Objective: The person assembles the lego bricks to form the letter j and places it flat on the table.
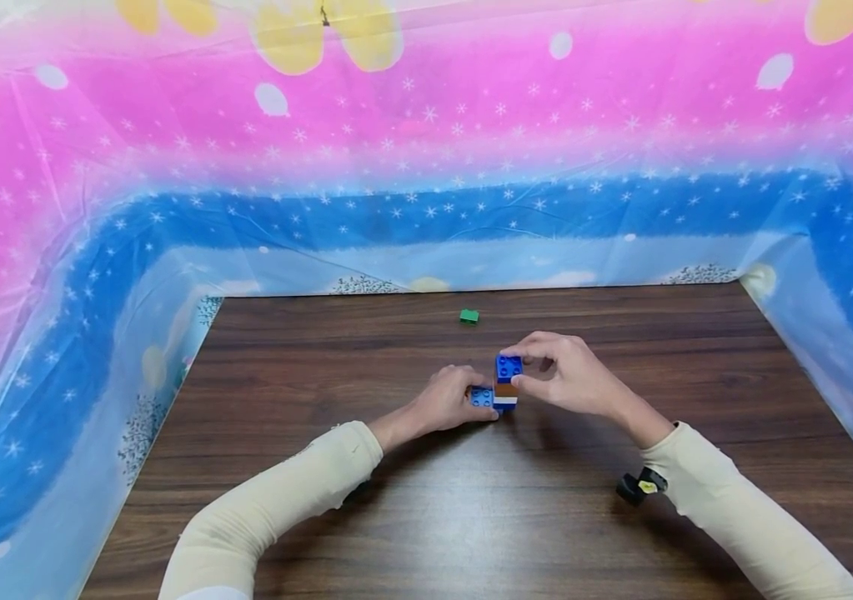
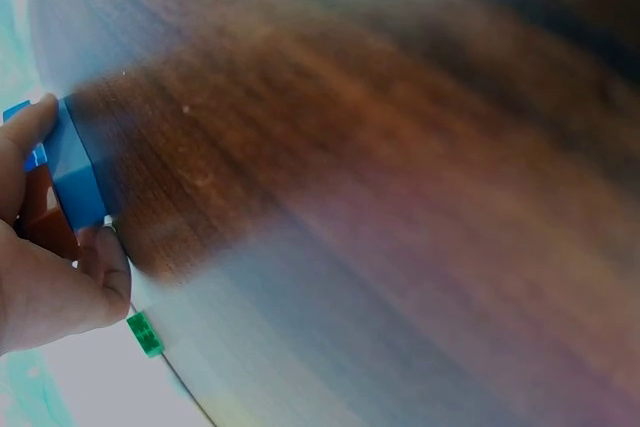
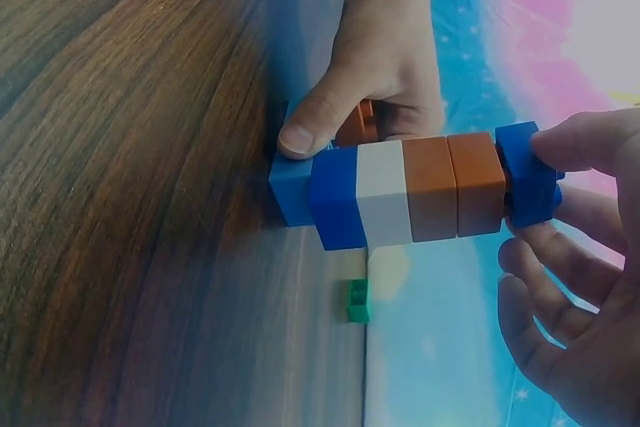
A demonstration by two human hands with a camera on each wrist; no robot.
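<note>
A tower of toy building bricks rises from a light blue brick (image 3: 290, 189) lying on the table. Above that come a dark blue brick (image 3: 336, 202), a white brick (image 3: 383, 195) and two orange-brown bricks (image 3: 455, 187). My right hand (image 1: 576, 379) pinches the blue top brick (image 1: 509, 367) between thumb and fingers. In the right wrist view that brick sits slightly skewed at the tower's end, with a thin dark gap beneath. My left hand (image 1: 450, 400) grips the light blue base between thumb and fingers. Another orange-brown brick (image 3: 357, 125) shows behind the left thumb, partly hidden.
A small green brick (image 1: 469, 317) lies alone near the table's far edge, beyond both hands. The brown wooden table (image 1: 306, 350) is bordered by a pink and blue patterned cloth (image 1: 411, 208). A black strapped device (image 1: 639, 486) hangs at the right wrist.
</note>
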